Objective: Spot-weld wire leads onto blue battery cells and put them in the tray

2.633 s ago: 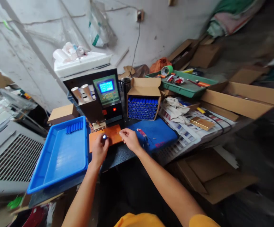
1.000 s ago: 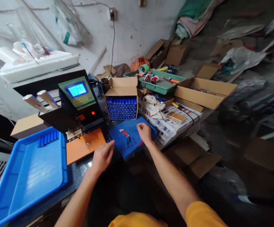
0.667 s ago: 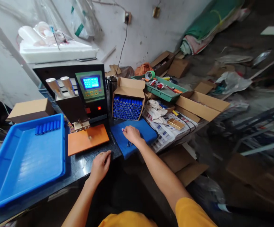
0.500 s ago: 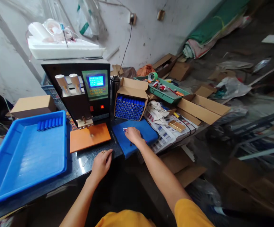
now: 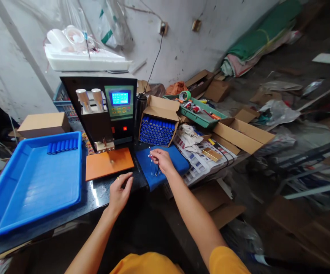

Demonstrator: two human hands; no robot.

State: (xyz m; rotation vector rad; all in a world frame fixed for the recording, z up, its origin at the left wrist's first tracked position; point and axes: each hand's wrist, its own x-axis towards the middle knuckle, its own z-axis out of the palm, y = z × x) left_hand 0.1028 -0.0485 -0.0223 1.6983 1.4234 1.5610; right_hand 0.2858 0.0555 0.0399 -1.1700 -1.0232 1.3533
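My right hand [image 5: 163, 160] is closed in a pinch over the blue mat [image 5: 178, 163], holding thin wire leads [image 5: 150, 156] with small white and red ends. Dark leads [image 5: 156, 172] hang or lie just below the fingers. In front of the orange board [image 5: 109, 166], by the table edge, my left hand [image 5: 119, 194] has loosely curled fingers, with the thumb apart and nothing visible in it. Behind the board stands a black spot welder [image 5: 122, 141] with a lit screen. A cardboard box of blue cylindrical cells [image 5: 157, 131] sits behind the mat.
To the left, a blue tray [image 5: 78, 171] holds a row of several blue cells [image 5: 62, 146]. A closed carton [image 5: 43, 125] stands behind it. On the right are a green tray [image 5: 202, 120] with tools and tape, a white cloth [image 5: 190, 137] and an open carton [image 5: 241, 133].
My right hand has lifted slightly off the mat, and the wire leads now show more in its pinch. My left hand has drawn slightly left, its thumb now wider from the fingers. The view has shifted slightly.
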